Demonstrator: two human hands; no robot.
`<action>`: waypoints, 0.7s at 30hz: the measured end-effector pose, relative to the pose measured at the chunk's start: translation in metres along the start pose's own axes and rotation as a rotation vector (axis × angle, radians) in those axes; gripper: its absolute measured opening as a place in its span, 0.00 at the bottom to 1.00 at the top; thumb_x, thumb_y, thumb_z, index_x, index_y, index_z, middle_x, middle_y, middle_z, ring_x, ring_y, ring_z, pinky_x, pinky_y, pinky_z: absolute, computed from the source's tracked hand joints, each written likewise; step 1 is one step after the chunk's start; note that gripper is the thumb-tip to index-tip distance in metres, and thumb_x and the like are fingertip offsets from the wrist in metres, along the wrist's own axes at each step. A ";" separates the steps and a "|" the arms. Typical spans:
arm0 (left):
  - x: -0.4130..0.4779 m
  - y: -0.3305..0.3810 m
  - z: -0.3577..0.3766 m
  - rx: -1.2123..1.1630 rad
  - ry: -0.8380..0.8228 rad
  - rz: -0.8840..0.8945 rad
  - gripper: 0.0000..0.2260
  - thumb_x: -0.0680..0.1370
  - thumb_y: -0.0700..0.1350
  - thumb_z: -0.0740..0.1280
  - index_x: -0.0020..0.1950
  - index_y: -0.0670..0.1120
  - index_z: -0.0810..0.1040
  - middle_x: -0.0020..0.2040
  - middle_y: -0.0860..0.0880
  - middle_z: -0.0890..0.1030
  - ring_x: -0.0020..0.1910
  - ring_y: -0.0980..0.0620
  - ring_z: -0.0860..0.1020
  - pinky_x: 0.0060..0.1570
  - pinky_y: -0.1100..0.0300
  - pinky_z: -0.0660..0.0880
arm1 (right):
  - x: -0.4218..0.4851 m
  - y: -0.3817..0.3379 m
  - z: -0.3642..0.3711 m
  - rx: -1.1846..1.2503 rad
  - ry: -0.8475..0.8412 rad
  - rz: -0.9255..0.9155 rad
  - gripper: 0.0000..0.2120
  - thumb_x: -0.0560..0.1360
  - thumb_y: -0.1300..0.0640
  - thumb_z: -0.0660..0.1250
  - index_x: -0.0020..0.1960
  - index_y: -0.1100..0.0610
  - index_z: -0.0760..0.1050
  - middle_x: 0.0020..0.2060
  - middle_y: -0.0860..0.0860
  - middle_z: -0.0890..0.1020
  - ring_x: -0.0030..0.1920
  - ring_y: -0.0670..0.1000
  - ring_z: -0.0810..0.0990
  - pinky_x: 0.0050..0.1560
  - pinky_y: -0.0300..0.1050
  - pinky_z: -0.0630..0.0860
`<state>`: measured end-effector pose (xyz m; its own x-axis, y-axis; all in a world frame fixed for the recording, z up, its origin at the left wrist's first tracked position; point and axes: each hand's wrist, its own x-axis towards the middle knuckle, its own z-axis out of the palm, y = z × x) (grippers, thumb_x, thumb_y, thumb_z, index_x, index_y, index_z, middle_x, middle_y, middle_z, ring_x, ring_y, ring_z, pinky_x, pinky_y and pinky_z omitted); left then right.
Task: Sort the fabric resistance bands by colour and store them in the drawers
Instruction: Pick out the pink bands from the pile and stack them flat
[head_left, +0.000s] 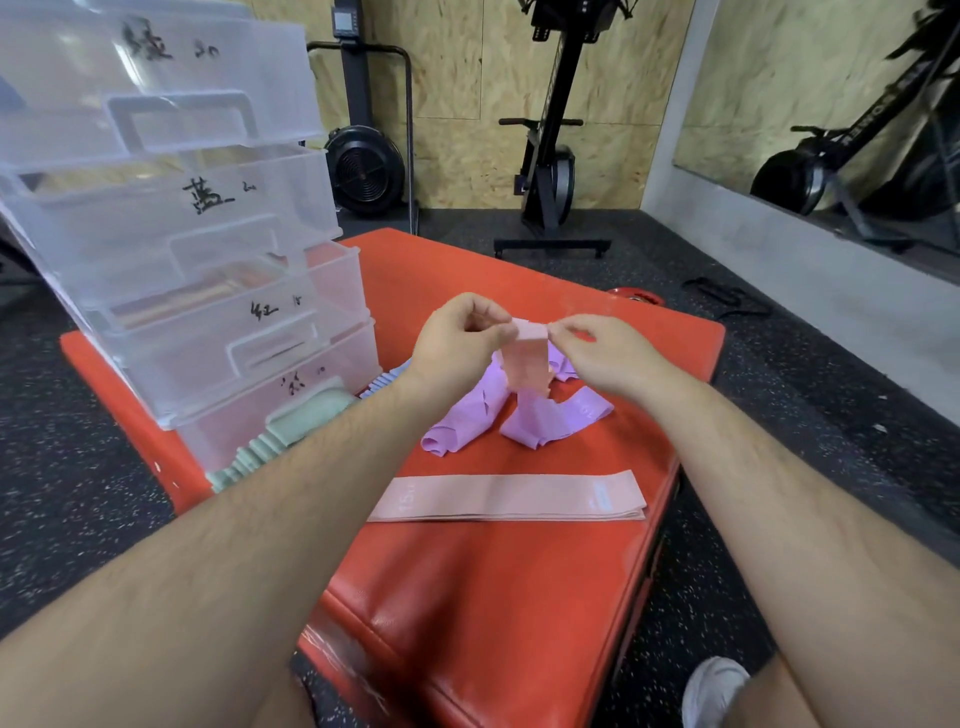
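left hand (457, 332) + right hand (597, 348) pinch pink band (527, 364) by top edge, fingers curled | I hold it over mat (493, 597) centre, above purple bands (550, 423) | risk: slack pinch, drops into purple, colours mixed

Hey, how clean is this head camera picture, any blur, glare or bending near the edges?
Head view: wide-angle bending tilts the drawer stack; the held pink band, pinched by the left hand and right hand, is smeared; glare streaks the red mat near the bottom; the 15 print on the flat pink band reads clearly.
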<state>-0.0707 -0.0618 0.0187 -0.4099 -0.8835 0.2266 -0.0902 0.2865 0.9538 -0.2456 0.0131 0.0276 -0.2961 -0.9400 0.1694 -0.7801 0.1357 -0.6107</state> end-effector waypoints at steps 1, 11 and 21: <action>0.001 0.003 0.000 -0.018 0.001 0.002 0.03 0.76 0.39 0.72 0.46 0.47 0.80 0.41 0.48 0.81 0.40 0.54 0.78 0.42 0.56 0.76 | -0.004 -0.004 -0.001 0.065 -0.001 -0.071 0.19 0.83 0.45 0.60 0.54 0.59 0.81 0.50 0.50 0.82 0.50 0.48 0.78 0.51 0.41 0.72; -0.003 0.023 -0.010 -0.020 -0.017 0.125 0.12 0.74 0.34 0.71 0.54 0.47 0.82 0.46 0.52 0.81 0.40 0.59 0.77 0.42 0.65 0.75 | -0.006 -0.011 0.001 0.325 0.115 -0.164 0.06 0.80 0.59 0.67 0.51 0.60 0.80 0.43 0.58 0.85 0.38 0.49 0.78 0.42 0.47 0.73; -0.008 0.020 -0.021 0.232 0.036 0.355 0.02 0.77 0.43 0.71 0.45 0.46 0.80 0.40 0.53 0.81 0.39 0.60 0.74 0.40 0.70 0.67 | -0.006 -0.021 0.009 0.335 0.119 -0.194 0.18 0.76 0.51 0.73 0.64 0.48 0.74 0.55 0.42 0.80 0.54 0.45 0.79 0.55 0.40 0.75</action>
<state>-0.0501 -0.0572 0.0402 -0.4207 -0.7265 0.5434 -0.1528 0.6471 0.7469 -0.2230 0.0133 0.0324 -0.2380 -0.8925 0.3831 -0.6108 -0.1692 -0.7735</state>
